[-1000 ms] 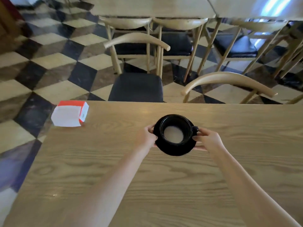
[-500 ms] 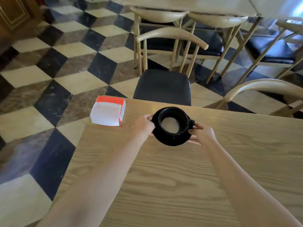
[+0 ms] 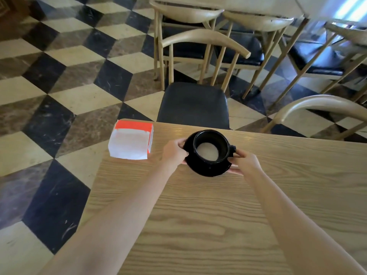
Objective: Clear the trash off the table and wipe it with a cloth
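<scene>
A black cup (image 3: 211, 146) sits on a black saucer (image 3: 208, 167) just right of the frame's centre, with pale milky liquid in the bottom of the cup. Both hands hold the saucer by its rim. The left hand (image 3: 173, 153) has its grip closed on the saucer's left edge, thumb on top. The right hand (image 3: 245, 162) has its grip closed on the right edge, thumb on top near the cup's small handle and fingers (image 3: 234, 171) under the rim. Whether the saucer touches the wood or is held just above it cannot be told.

The light wooden counter (image 3: 208, 225) fills the lower right of the frame, its far left corner lying left of centre. On that corner stands a white box with an orange-red top band (image 3: 131, 142), just beside the left hand but apart from it.

Beyond the counter's far edge, in the upper middle of the frame, is a wooden chair with a black seat (image 3: 193, 105). More chairs of the same kind stand in the upper right, on a chequered floor (image 3: 59, 86) of dark, cream and brown tiles.
</scene>
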Demonstrator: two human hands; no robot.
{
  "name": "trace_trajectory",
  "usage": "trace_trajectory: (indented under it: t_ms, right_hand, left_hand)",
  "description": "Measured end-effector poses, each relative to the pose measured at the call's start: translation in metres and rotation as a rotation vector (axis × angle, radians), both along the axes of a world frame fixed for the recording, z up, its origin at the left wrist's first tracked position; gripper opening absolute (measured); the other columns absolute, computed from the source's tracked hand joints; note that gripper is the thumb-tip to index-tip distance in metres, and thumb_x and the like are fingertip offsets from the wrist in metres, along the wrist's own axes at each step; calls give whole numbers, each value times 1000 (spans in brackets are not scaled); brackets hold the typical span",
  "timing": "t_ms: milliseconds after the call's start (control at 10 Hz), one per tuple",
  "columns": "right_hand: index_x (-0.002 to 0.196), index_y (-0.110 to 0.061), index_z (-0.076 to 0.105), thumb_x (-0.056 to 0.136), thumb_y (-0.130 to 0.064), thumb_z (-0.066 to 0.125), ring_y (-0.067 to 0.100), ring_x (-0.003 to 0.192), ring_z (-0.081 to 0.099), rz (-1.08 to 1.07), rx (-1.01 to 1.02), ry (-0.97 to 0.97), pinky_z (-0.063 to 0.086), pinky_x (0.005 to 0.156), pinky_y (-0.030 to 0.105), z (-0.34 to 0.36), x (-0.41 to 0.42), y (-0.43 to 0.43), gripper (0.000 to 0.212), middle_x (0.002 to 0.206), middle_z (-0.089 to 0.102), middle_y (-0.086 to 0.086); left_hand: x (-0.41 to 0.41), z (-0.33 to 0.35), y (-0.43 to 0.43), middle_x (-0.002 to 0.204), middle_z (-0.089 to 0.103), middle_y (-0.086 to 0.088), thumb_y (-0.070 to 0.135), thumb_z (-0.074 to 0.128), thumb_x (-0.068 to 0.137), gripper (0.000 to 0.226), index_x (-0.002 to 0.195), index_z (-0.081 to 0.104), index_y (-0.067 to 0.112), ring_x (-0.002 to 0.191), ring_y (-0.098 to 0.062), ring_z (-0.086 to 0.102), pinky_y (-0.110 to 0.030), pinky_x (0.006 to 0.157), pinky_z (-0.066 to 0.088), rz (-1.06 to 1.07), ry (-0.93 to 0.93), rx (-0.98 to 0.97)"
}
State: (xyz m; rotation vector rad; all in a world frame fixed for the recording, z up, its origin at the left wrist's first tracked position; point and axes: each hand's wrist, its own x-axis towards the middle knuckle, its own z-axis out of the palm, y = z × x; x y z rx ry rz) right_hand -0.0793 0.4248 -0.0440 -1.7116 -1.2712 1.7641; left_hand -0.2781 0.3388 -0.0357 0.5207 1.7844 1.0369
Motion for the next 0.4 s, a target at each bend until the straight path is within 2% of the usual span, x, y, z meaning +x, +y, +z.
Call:
trace_trajectory:
  t_ms: [100, 200, 300, 400]
  right_hand:
    - [116, -16, 62, 85, 7, 56, 20, 89, 69, 49, -36, 27, 60, 63, 25, 6, 2, -2, 39, 110, 68, 9]
    - [130, -18, 53, 85, 8, 57, 22, 97, 68, 125, -79, 74, 59, 77, 32, 11, 8, -3, 51, 115, 67, 10]
    - [140, -20, 41, 84, 5, 61, 25, 103, 67, 162, -74, 71, 53, 92, 41, 22, 12, -9, 65, 121, 63, 10]
    - [146, -15, 30, 88, 0, 59, 22, 104, 62, 133, -46, -16, 54, 87, 37, 35, 15, -28, 67, 121, 58, 6]
  left_hand:
    - [0, 1, -4, 124, 57, -15, -14, 56, 82, 57, 132, 53, 14, 109, -33, 59, -46, 79, 58, -23, -1, 2]
    - [4, 9, -8, 123, 56, -11, -11, 53, 86, 51, 131, 52, 10, 105, -27, 58, -43, 83, 57, -13, -18, -15]
    - [11, 21, -16, 109, 54, -9, -8, 46, 90, 41, 129, 51, 6, 106, -28, 58, -38, 83, 55, -27, -21, -39]
    - [16, 30, -31, 122, 55, -11, -6, 43, 92, 45, 134, 46, 10, 108, -28, 58, -38, 84, 56, -71, 29, -102]
